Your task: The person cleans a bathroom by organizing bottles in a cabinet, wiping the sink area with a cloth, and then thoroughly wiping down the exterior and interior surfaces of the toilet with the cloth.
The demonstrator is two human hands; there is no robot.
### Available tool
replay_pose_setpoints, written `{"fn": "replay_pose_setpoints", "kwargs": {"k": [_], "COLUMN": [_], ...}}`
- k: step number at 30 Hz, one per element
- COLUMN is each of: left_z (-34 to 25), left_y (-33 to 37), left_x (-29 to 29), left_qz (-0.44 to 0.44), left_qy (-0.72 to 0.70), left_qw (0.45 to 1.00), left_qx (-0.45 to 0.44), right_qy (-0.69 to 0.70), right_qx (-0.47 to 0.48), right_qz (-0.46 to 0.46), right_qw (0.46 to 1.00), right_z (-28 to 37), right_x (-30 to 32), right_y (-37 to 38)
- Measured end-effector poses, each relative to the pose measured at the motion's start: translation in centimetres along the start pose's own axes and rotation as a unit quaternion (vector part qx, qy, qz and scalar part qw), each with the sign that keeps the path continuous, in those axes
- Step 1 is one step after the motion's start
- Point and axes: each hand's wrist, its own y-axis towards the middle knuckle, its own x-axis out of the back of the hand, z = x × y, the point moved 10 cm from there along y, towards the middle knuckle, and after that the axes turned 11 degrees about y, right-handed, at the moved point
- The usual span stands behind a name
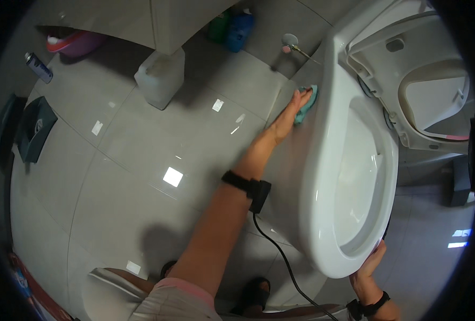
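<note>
A white toilet (323, 176) fills the right side, its seat and lid (403, 69) raised. On the toilet's left outer side, toward the back, my left hand (292, 109) presses a teal cloth (307, 104) against the ceramic. The fingers stretch along the cloth, which is bunched beneath them. At the bowl's front right, my right hand (370, 262) grips the outer edge below the rim; part of its fingers is hidden by the bowl. Black straps circle both forearms, and a black cable (285, 257) runs down from the left one.
A cloudy plastic jug (161, 80) stands under the cabinet (103, 21). Behind it are blue (240, 32) and green (219, 27) bottles. At the left are a pink basin (79, 44), a spray can (38, 68) and a dark green dustpan (36, 130). A valve with hose (290, 41) is beside the toilet.
</note>
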Motion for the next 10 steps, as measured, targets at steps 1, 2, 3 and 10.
{"fn": "replay_pose_setpoints", "kwargs": {"k": [1,2,3,10], "left_z": [0.7,1.7,3.7,19.9], "left_y": [0.8,1.0,1.0,-1.9], "left_x": [0.1,0.4,0.9,4.8], "left_qz": [0.014,0.015,0.007,-0.038], "left_qy": [-0.004,-0.005,-0.001,0.134], "left_qw": [1.000,1.000,0.999,0.949], "left_qx": [-0.002,0.000,0.051,0.283], "right_qy": [-0.001,-0.010,-0.020,-0.021], "right_qx": [-0.001,-0.006,-0.010,-0.033], "right_qz": [-0.001,-0.010,-0.019,-0.011], "right_qw": [1.000,1.000,1.000,0.999], "right_z": [-0.1,-0.1,-0.2,0.1], "right_x": [-0.2,-0.3,-0.4,-1.3], "right_y": [0.0,-0.1,-0.1,-0.6]}}
